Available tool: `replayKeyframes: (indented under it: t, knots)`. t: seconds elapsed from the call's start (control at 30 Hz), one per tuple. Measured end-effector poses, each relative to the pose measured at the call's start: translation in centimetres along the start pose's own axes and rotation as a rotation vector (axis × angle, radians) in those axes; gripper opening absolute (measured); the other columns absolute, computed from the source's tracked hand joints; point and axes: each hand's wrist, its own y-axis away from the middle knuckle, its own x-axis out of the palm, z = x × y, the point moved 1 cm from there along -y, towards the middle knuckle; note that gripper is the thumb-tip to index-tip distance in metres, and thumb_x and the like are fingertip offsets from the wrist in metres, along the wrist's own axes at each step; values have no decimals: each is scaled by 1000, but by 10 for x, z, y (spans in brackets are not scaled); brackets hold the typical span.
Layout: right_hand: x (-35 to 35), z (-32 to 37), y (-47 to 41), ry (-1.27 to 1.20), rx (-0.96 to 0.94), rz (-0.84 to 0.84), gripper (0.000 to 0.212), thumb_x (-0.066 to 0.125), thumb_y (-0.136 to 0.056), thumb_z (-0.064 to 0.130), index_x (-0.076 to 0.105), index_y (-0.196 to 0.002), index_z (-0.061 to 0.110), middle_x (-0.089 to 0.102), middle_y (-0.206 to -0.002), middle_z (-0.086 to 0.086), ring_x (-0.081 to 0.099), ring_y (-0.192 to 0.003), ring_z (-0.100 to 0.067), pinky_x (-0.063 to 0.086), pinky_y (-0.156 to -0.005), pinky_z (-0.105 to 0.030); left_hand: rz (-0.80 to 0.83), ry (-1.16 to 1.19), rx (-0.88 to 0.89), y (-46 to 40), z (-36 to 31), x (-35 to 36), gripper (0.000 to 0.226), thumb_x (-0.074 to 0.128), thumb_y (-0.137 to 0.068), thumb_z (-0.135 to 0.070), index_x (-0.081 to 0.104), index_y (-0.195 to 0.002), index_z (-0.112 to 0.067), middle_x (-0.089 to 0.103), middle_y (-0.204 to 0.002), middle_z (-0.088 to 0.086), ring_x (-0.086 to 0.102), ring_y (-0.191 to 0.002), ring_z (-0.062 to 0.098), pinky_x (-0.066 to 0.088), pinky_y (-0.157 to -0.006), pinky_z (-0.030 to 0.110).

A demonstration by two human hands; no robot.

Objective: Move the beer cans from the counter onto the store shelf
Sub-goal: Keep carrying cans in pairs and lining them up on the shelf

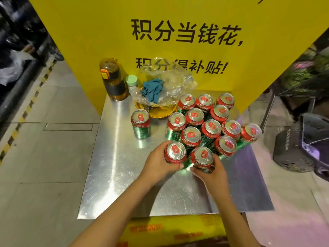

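The left hand and right hand each gripped 1 of the 2 nearest beer cans, fingers curled round them; lifting straight up should spare the packed neighbours.

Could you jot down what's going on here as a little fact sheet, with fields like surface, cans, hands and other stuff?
surface: shiny metal counter in front of a yellow sign
cans: upright, green with red tops; cluster at right, lone can apart at left
left hand: grips the near-left can
right hand: grips the can beside it
other items: amber bottle, plastic bag with teal cloth
shelf: not in view
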Motion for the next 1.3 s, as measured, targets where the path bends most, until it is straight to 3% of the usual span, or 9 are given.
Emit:
replayKeyframes:
  t: [0.23, 0.33, 0.4, 0.5, 0.63, 0.73, 0.87, 1.0, 1.3]
  knots:
    - [14, 20, 39, -69, -1, 58, 62, 82, -64, 0, 55, -114, 24, 61, -104, 16, 57, -98, -1, 45, -70, -5, -97, 141, -59, 47, 9, -51, 64, 88, -58, -17, 55, -110, -32, 65, -104, -13, 61, -94, -2, 47, -77, 7]
    - [38, 40, 64, -118, -10, 87, 58, 86, -59, 4, 59, -104, 28, 64, -103, 12, 59, -100, -11, 46, -88, -27, -169, 194, -86, 86, 18, -94, 63, 88, -59, -21, 56, -112, -29, 66, -106, -10, 62, -98, 5, 48, -81, 15]
    - [61, 54, 82, -167, -7, 136, 63, 89, -45, 25, 61, -102, 27, 68, -104, 5, 61, -100, -14, 48, -90, -36, -246, 234, -93, 117, 25, -128, 59, 88, -60, -21, 55, -108, -31, 64, -105, -10, 61, -98, 7, 49, -80, 17]
    - [109, 79, 111, -218, 31, 258, 84, 87, -28, 40, 59, -107, 27, 69, -106, -2, 64, -100, -17, 50, -87, -35, -345, 306, -97, 171, 37, -184, 58, 81, -66, -13, 49, -110, -32, 58, -108, -11, 58, -96, 5, 49, -69, 11]
    - [191, 118, 157, -255, 34, 401, 80, 86, -29, 31, 57, -104, 26, 66, -106, 1, 62, -99, -14, 49, -88, -33, -521, 410, -110, 254, 61, -262, 49, 78, -68, -10, 54, -103, -33, 62, -101, -9, 62, -84, -3, 48, -61, 8]
    - [257, 141, 196, -231, 17, 533, 102, 92, -18, 42, 57, -112, 24, 67, -109, -3, 62, -102, -18, 50, -90, -37, -688, 487, -145, 319, 83, -316, 54, 85, -52, -36, 55, -96, -35, 65, -93, -11, 62, -83, -1, 45, -66, 14]
    - [347, 172, 250, -212, -15, 753, 78, 94, -36, 18, 59, -106, 26, 71, -101, 4, 64, -97, -10, 49, -85, -28, -920, 528, -174, 405, 116, -378, 67, 74, -32, -49, 58, -95, -35, 70, -84, -19, 63, -77, -7, 43, -68, 18]
    - [428, 192, 299, -143, -63, 966, 78, 84, -40, 37, 60, -113, 25, 71, -102, 7, 65, -95, -6, 47, -77, -21, -1168, 525, -217, 481, 149, -417, 63, 78, -38, -44, 58, -97, -38, 69, -90, -16, 63, -83, -4, 47, -73, 24]
    - [561, 227, 340, 10, -90, 1191, 81, 81, -32, 42, 61, -109, 31, 71, -99, 12, 65, -89, -1, 46, -72, -20, -1531, 614, -291, 549, 191, -480, 67, 78, -37, -48, 59, -100, -35, 66, -103, -8, 59, -98, 8, 46, -76, 28]
